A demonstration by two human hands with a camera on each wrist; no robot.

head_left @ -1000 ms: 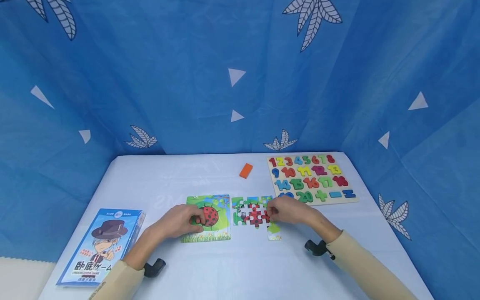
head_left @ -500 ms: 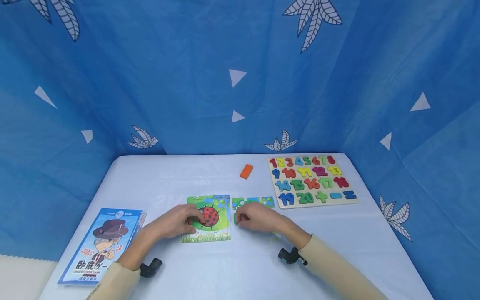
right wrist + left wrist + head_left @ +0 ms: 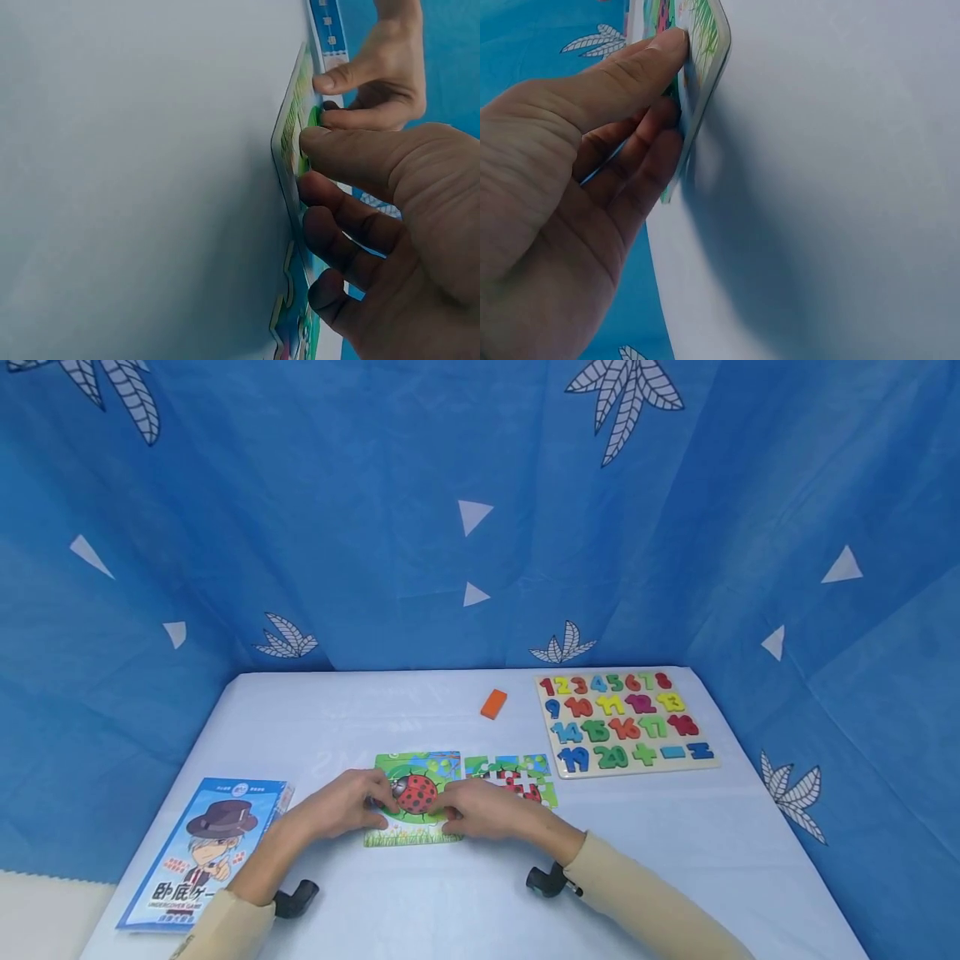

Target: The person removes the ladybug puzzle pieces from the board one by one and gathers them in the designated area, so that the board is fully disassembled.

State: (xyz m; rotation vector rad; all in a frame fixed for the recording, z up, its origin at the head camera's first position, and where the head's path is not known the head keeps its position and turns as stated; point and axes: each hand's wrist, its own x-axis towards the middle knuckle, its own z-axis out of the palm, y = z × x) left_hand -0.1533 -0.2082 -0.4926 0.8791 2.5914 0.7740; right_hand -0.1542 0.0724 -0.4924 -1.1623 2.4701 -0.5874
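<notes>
A square ladybug puzzle board (image 3: 416,839) lies on the table, with a red spotted ladybug on green and a grass strip along its near edge. My left hand (image 3: 345,806) rests at its left side, bent fingers and thumb touching the board. From the right, my right hand (image 3: 487,810) reaches onto the same board, thumb and index finger apart near the ladybug. No loose piece shows in either hand. Just right of the board are partly joined ladybug jigsaw pieces (image 3: 536,764), with gaps between some. My right hand and forearm hide part of them.
A wooden number board (image 3: 637,722) with coloured numerals lies at the right. Behind the puzzle is a small orange block (image 3: 493,704). A blue game box (image 3: 210,852) sits at the left on the white table (image 3: 420,910). Blue cloth (image 3: 480,527) hangs around the table.
My right hand has moved left from the joined pieces to the ladybug board. The right-hand group of pieces is arranged differently. My left hand has stayed beside the board.
</notes>
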